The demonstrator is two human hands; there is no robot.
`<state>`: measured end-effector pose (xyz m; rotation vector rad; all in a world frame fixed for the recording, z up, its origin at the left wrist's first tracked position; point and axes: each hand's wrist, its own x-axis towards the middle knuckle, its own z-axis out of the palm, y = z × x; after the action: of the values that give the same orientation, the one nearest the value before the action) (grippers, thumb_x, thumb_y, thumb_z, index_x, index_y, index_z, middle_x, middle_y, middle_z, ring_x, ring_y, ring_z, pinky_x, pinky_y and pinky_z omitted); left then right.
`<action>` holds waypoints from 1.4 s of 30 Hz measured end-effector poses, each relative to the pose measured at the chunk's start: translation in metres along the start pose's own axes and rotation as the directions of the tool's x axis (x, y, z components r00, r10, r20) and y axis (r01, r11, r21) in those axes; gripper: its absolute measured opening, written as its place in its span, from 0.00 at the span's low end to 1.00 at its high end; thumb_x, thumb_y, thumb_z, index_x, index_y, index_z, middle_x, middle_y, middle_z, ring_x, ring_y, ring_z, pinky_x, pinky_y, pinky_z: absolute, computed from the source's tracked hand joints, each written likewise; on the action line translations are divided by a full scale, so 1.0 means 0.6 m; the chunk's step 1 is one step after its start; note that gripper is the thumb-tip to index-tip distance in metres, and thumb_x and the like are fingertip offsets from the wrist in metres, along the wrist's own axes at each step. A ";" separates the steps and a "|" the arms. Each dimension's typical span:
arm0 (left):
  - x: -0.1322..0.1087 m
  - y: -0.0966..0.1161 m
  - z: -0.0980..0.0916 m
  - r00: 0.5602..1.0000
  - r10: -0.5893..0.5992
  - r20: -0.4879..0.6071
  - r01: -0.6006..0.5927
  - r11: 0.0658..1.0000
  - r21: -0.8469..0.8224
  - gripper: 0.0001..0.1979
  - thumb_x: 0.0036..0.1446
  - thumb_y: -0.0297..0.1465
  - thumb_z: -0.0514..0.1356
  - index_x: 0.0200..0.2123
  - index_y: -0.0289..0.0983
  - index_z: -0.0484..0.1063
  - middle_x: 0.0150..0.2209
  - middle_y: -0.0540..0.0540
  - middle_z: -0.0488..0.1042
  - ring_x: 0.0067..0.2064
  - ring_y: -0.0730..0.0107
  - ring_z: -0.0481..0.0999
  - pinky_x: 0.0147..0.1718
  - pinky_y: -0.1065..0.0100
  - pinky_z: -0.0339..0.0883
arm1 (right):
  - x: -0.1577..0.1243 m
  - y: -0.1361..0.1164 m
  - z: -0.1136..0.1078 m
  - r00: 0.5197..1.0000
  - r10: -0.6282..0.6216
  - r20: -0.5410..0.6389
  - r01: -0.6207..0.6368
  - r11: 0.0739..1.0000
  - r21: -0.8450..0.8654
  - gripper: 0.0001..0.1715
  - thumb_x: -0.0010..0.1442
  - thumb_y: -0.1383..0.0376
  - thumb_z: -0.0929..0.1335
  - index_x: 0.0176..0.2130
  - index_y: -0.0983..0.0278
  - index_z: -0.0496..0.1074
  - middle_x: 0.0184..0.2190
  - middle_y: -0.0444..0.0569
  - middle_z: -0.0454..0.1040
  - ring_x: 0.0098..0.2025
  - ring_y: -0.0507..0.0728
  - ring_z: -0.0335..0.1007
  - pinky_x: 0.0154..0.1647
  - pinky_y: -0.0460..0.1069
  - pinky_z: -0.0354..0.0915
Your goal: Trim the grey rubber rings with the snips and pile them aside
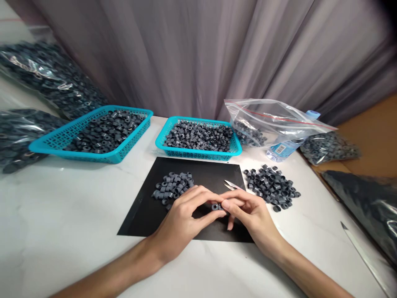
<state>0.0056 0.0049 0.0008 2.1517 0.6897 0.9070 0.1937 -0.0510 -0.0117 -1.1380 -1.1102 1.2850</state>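
Over the black mat (pixel 139 215), my left hand (pixel 189 211) pinches a small grey ring (pixel 215 207) between thumb and fingers. My right hand (pixel 251 209) meets it there, thumb and forefinger closed at the same spot; a second dark piece partly shows beside the ring. Two pointed metal blades (pixel 232 185), like small scissors, stick out behind my right fingers; whether that hand holds them is hidden. To the left on the mat lies a pile of grey rings (pixel 172 186). A looser pile of dark rings (pixel 273 186) sits on the white table to the right.
Two turquoise baskets (pixel 119 156) (pixel 198 154) of rings stand at the back. A zip bag (pixel 263 116) and a water bottle (pixel 281 150) stand back right. Filled bags (pixel 46 78) lean at left, more bags (pixel 330 149) at right. A pointed metal blade (pixel 361 252) lies near the right edge.
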 end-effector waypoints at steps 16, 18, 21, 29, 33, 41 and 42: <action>0.001 0.001 0.000 1.000 -0.022 -0.005 0.022 1.000 -0.013 0.12 0.63 0.30 0.64 0.50 0.43 0.77 0.43 0.50 0.79 0.46 0.70 0.76 0.50 0.68 0.66 | 0.004 0.001 0.004 0.999 -0.042 0.006 0.042 0.999 0.010 0.20 0.67 0.51 0.67 0.43 0.64 0.79 0.30 0.47 0.73 0.26 0.50 0.69 0.23 0.44 0.72; 0.002 0.000 0.000 1.000 -0.024 -0.003 0.024 1.000 -0.008 0.12 0.63 0.30 0.64 0.50 0.43 0.76 0.44 0.50 0.79 0.46 0.69 0.76 0.50 0.68 0.66 | 0.004 0.000 0.005 0.999 -0.038 -0.003 0.039 0.999 0.025 0.19 0.66 0.52 0.68 0.41 0.64 0.79 0.30 0.46 0.72 0.25 0.49 0.69 0.23 0.44 0.72; 0.002 -0.001 -0.001 1.000 -0.013 -0.015 0.014 1.000 0.019 0.10 0.63 0.30 0.64 0.47 0.42 0.77 0.43 0.50 0.79 0.46 0.69 0.76 0.51 0.67 0.66 | 0.003 -0.001 0.006 0.999 -0.037 -0.018 0.037 0.999 0.028 0.18 0.65 0.52 0.69 0.39 0.64 0.78 0.30 0.45 0.71 0.23 0.48 0.68 0.23 0.44 0.72; 0.001 0.001 0.001 0.998 -0.055 -0.021 0.055 0.998 -0.017 0.08 0.63 0.29 0.64 0.44 0.43 0.79 0.41 0.50 0.79 0.44 0.69 0.76 0.51 0.66 0.65 | 0.008 0.004 0.010 0.998 -0.038 -0.056 0.036 0.998 -0.048 0.22 0.66 0.48 0.67 0.37 0.65 0.75 0.30 0.46 0.71 0.23 0.49 0.67 0.24 0.46 0.71; 0.006 0.011 0.002 0.958 -0.285 0.010 0.280 0.935 -0.217 0.08 0.63 0.36 0.62 0.40 0.41 0.80 0.36 0.49 0.78 0.36 0.70 0.75 0.37 0.69 0.68 | 0.010 0.003 0.015 0.994 -0.075 -0.084 0.068 0.994 -0.089 0.23 0.65 0.47 0.66 0.36 0.65 0.74 0.29 0.44 0.69 0.22 0.48 0.65 0.23 0.46 0.69; 0.007 0.020 0.003 0.847 -0.493 0.198 0.526 0.728 -0.440 0.21 0.67 0.45 0.55 0.32 0.35 0.76 0.26 0.51 0.68 0.28 0.74 0.63 0.27 0.70 0.56 | -0.009 0.012 0.009 0.936 -0.342 -0.089 0.282 0.874 -0.395 0.14 0.68 0.56 0.67 0.49 0.58 0.74 0.41 0.49 0.69 0.34 0.53 0.68 0.31 0.47 0.69; 0.007 0.021 0.003 0.845 -0.494 0.205 0.530 0.724 -0.441 0.21 0.67 0.45 0.55 0.31 0.35 0.76 0.25 0.52 0.67 0.28 0.74 0.62 0.28 0.70 0.56 | -0.011 0.012 0.008 0.923 -0.379 -0.061 0.315 0.838 -0.446 0.14 0.67 0.57 0.68 0.50 0.56 0.74 0.43 0.50 0.68 0.36 0.54 0.69 0.33 0.47 0.70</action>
<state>0.0120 -0.0009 0.0109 1.4237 0.8592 0.6051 0.1878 -0.0577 -0.0180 -1.2525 -1.4549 0.6726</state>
